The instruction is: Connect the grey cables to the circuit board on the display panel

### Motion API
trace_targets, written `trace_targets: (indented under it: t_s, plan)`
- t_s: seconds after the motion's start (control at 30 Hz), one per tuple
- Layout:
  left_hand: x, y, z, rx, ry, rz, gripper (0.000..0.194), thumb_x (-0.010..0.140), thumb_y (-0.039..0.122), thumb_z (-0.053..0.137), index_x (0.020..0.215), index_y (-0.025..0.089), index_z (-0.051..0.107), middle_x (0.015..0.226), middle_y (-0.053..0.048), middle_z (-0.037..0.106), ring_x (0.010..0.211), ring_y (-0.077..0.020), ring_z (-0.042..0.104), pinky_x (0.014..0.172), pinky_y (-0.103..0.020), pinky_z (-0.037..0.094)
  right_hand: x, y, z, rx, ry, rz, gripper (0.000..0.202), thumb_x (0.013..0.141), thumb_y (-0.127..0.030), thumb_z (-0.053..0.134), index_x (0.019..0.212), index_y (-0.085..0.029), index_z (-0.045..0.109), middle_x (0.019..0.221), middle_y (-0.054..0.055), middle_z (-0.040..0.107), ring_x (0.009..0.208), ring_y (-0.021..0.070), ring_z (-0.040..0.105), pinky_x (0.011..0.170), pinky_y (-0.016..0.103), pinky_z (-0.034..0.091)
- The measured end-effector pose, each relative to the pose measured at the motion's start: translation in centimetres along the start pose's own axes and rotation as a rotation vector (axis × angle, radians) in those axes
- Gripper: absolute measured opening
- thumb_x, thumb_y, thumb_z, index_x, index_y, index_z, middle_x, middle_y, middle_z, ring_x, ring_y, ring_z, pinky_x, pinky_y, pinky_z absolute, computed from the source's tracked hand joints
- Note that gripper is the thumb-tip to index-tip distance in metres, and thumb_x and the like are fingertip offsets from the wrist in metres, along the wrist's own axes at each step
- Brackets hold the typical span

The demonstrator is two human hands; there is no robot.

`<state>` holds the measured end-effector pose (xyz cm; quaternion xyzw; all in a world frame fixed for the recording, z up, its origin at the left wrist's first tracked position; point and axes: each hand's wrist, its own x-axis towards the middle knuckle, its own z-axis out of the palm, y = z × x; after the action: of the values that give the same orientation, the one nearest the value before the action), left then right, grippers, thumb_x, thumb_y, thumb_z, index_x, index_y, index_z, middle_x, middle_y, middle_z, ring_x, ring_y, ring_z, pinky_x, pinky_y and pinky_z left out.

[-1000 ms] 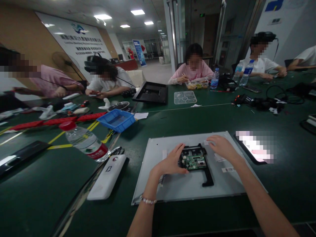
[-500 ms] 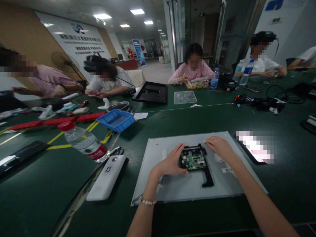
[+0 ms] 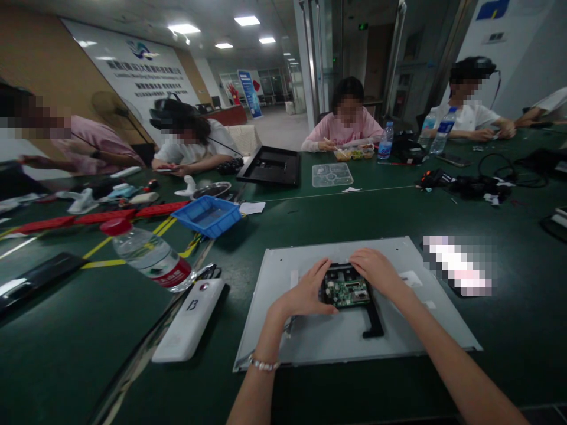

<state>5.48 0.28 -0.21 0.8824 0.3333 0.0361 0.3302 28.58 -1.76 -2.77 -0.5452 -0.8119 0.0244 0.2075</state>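
A black frame (image 3: 375,321) with a green circuit board (image 3: 348,293) in it lies on a grey metal panel (image 3: 279,283) on the table. My left hand (image 3: 308,291) grips the left side of this frame, thumb at its lower edge and fingers toward its upper left corner. At the frame's upper right corner rests my right hand (image 3: 376,270), its fingers bent over the top edge and touching it. The right thumb is mostly hidden.
Left of the panel are a white device marked 13 (image 3: 190,321), a tilted water bottle (image 3: 155,257) and a blue basket (image 3: 208,216). A blurred-out phone (image 3: 458,265) lies to the right. Several people sit across the table.
My right hand has moved left from the panel beside the frame onto the frame's upper right corner. My left hand has stayed on the frame.
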Motion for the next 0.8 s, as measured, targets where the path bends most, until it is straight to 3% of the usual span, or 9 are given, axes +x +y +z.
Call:
trace_targets:
  t_s: [0.47,0.8]
  plan:
    - [0.1,-0.4,0.3,0.012,0.009,0.013,0.111,0.059,0.048,0.071,0.143,0.015,0.005,0.149,-0.013,0.005,0.137,-0.0294,0.008,0.112,-0.04,0.013,-0.5,0.3,0.4,0.118,-0.001,0.063,0.022,0.084,-0.013,0.049,0.095,-0.019,0.067,0.096,0.006,0.068,0.094,0.0175,0.059,0.086,0.029,0.043]
    - [0.0,-0.3,0.1,0.006,-0.003,0.019,0.113,0.06,0.049,0.071,0.143,0.016,0.002,0.15,-0.011,0.002,0.137,-0.0293,0.005,0.113,-0.04,0.013,-1.5,2.2,-0.3,0.119,0.201,0.149,0.024,0.086,-0.019,0.047,0.099,-0.02,0.066,0.102,0.005,0.067,0.097,0.0194,0.059,0.089,0.033,0.043]
